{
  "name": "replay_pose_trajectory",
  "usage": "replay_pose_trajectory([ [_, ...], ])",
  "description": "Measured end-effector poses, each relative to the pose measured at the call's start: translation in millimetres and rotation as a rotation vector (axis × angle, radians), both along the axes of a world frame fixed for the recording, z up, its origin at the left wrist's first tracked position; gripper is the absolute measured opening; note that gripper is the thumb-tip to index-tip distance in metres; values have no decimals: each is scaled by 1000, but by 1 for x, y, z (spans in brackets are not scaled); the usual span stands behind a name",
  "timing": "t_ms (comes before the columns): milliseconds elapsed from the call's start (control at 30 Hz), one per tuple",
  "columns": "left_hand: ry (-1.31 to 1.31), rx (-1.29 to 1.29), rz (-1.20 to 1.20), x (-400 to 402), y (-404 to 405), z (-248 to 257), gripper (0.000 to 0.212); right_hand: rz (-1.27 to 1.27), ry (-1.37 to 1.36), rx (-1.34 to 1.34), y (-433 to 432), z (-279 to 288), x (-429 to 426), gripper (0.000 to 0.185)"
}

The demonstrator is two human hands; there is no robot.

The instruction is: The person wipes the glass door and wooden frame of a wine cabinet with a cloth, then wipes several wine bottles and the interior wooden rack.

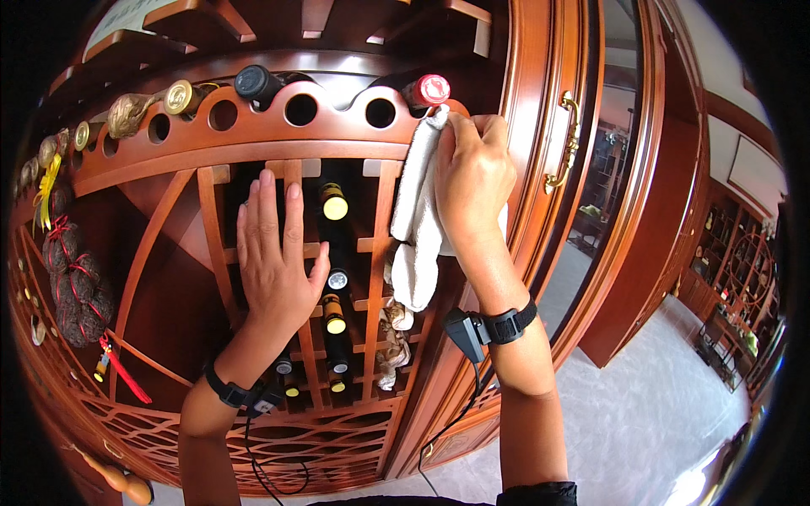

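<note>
My right hand (pixel 476 171) pinches a white cloth (pixel 419 190) at the right end of the scalloped wooden bottle rail (pixel 266 136). The cloth hangs down in folds over the rack's right side. Just above it lies a bottle with a red capped neck (pixel 430 90), resting in a notch of the rail. My left hand (pixel 272 253) is spread, fingers up, in front of the wooden lattice wine rack (pixel 205 234); whether it touches the wood I cannot tell. Beside it, a bottle with a yellow cap (pixel 334 203) lies in the rack.
Several more bottles lie along the rail, among them a dark-capped one (pixel 256 83) and a gold-capped one (pixel 182 97). Dark knotted bundles with red cords (pixel 73 284) hang at left. A cabinet door with a brass handle (pixel 571 142) stands at right, beyond it a grey floor (pixel 639 405).
</note>
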State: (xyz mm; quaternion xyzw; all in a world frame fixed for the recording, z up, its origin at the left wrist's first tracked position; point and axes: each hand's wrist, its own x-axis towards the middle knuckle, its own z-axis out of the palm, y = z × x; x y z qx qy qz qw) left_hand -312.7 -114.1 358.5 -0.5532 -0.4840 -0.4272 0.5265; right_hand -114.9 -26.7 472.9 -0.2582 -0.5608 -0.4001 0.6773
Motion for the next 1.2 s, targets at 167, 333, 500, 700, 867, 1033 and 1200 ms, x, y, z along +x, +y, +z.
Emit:
replay_pose_trajectory([
  [167,-32,20,-25,6,5,-1,85,112,-60,30,3,-4,6,10],
  [333,-39,43,-45,9,9,-2,82,195,-93,-3,-4,-15,4,18],
  [500,-45,42,-52,8,9,-3,83,82,-213,-70,-16,-28,6,37],
  [700,-49,42,-44,9,8,-3,84,-17,-224,-193,-15,-26,0,45],
  [867,-51,40,-34,11,7,-3,84,43,-208,-241,-22,-6,3,29],
  [1033,-50,21,-38,13,4,-2,84,-80,-79,-235,-20,-4,-6,24],
  [1200,-46,18,-18,13,4,-1,83,-95,-166,-376,-24,9,6,15],
])
